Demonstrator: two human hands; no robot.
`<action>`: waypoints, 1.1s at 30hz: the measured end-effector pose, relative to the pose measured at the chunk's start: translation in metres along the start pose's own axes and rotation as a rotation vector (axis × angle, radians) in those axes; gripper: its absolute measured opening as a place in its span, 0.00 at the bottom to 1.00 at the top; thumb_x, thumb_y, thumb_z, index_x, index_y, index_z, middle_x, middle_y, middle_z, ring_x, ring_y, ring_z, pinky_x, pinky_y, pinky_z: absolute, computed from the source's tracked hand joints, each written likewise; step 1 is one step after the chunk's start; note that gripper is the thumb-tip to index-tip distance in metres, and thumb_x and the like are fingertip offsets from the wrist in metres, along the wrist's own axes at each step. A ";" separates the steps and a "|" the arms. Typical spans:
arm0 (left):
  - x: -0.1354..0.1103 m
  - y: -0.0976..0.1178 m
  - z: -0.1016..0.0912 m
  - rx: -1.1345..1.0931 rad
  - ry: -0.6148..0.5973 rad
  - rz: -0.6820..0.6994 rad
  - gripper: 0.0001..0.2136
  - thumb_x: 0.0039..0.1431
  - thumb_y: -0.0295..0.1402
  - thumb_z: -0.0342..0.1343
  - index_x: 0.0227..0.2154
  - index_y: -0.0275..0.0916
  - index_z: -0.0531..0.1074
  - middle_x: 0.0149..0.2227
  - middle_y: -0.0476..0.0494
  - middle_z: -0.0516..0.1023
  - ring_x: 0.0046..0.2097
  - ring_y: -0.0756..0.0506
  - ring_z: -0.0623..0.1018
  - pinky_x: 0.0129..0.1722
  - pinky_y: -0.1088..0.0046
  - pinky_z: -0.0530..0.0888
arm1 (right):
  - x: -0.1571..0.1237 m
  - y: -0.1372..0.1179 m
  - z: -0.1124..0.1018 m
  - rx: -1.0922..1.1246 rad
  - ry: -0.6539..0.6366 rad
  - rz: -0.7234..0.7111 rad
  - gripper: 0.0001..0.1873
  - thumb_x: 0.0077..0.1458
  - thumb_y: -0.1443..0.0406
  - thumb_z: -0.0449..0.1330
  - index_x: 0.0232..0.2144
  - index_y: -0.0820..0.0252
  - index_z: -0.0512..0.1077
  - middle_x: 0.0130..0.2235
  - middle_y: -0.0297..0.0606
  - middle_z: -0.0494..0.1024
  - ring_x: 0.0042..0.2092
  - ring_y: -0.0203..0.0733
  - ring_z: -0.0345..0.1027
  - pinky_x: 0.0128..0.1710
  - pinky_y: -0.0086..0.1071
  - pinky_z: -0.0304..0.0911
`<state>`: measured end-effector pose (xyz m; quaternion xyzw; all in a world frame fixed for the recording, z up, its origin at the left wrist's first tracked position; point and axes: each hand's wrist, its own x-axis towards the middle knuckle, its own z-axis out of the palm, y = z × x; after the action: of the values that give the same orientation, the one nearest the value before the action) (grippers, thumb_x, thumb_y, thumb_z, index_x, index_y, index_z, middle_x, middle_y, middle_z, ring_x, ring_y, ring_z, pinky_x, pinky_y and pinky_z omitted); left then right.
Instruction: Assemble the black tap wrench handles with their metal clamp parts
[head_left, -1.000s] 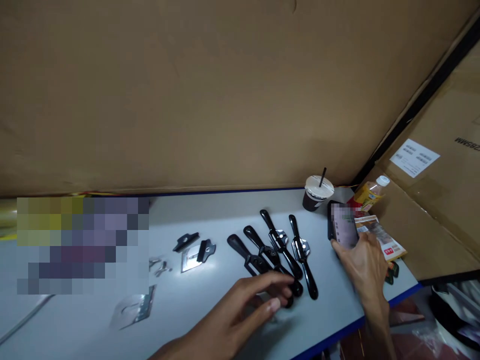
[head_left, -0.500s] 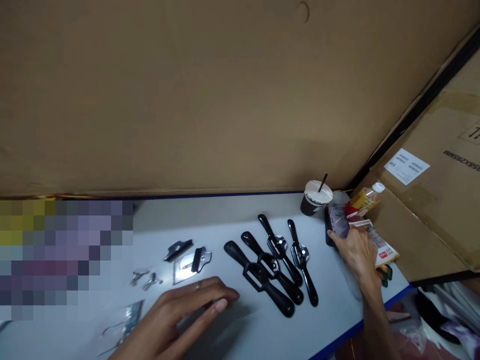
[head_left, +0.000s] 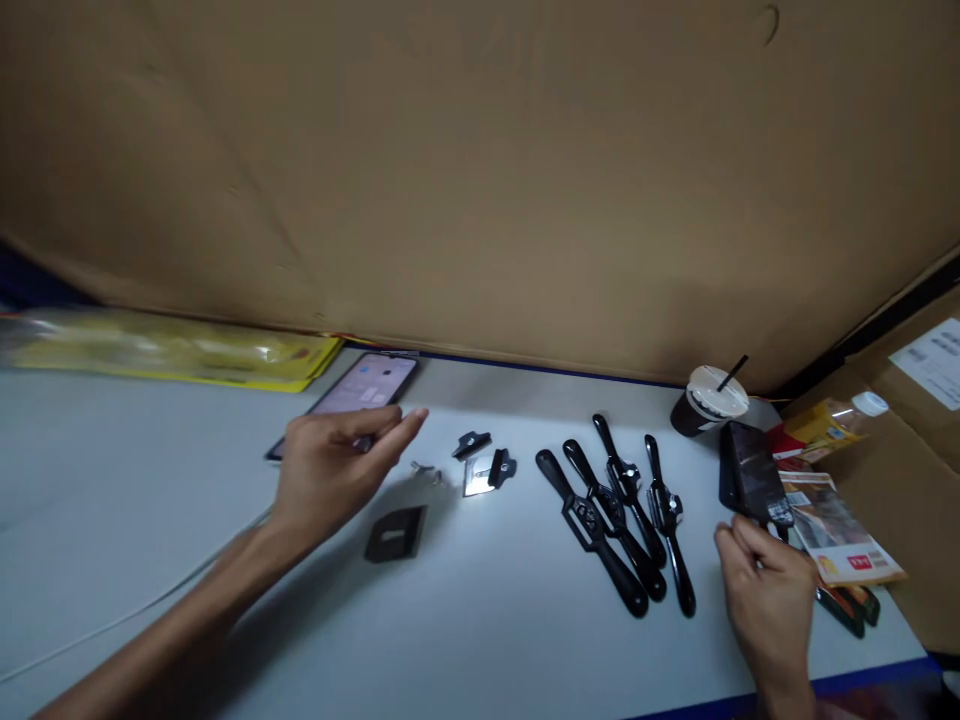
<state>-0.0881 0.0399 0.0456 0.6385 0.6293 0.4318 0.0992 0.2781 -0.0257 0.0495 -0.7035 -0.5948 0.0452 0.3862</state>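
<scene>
My left hand (head_left: 334, 470) is raised over the near end of a lit phone (head_left: 375, 382). Its fingers are curled and the thumb sticks out to the right; whether anything is inside is hidden. My right hand (head_left: 769, 590) is closed just below a dark phone (head_left: 750, 468), and what its fingers hold is unclear. Between the hands lie several black spokeshaves (head_left: 600, 540), side by side. Left of them are a shiny blade (head_left: 476, 477), a dark cap piece (head_left: 471, 443), another cap piece (head_left: 502, 467) and small silver screws (head_left: 426, 472). Nearer me rests a dark slotted blade (head_left: 396, 534).
A lidded cup with a straw (head_left: 709, 400) stands at the back right. Beside it are a bottle (head_left: 832, 425), a printed packet (head_left: 844, 530) and dark green-orange objects (head_left: 851, 608). Yellow packaging (head_left: 165, 350) lies back left; a white cable (head_left: 150, 607) crosses the table. Cardboard (head_left: 480, 180) walls the back.
The view has swung left. My left hand has lifted and moved over the lit phone, its fingers now curled. My right hand has drawn back from the dark phone and closed.
</scene>
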 end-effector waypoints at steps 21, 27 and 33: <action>-0.058 0.040 0.066 0.028 -0.634 0.756 0.14 0.69 0.29 0.45 0.39 0.39 0.77 0.38 0.40 0.79 0.39 0.44 0.76 0.38 0.68 0.73 | -0.028 0.030 0.017 -0.436 -0.417 0.138 0.07 0.63 0.58 0.57 0.38 0.52 0.71 0.36 0.35 0.78 0.35 0.46 0.74 0.31 0.33 0.54; -0.067 0.039 0.074 0.067 -0.690 0.804 0.20 0.67 0.30 0.52 0.60 0.48 0.70 0.61 0.41 0.73 0.61 0.36 0.72 0.57 0.55 0.74 | -0.029 0.018 0.016 -0.563 -0.435 0.146 0.06 0.65 0.65 0.55 0.43 0.54 0.71 0.42 0.39 0.80 0.39 0.47 0.77 0.33 0.34 0.56; -0.069 0.024 0.089 0.212 -0.626 0.917 0.23 0.70 0.43 0.53 0.66 0.51 0.64 0.67 0.46 0.68 0.65 0.38 0.70 0.62 0.56 0.71 | -0.024 0.020 0.008 -0.481 -0.539 0.135 0.06 0.65 0.65 0.56 0.44 0.56 0.71 0.46 0.39 0.79 0.43 0.45 0.76 0.38 0.34 0.58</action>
<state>0.0009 0.0108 -0.0222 0.9508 0.2677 0.1549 0.0187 0.2829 -0.0420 0.0223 -0.7748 -0.6211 0.1130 0.0353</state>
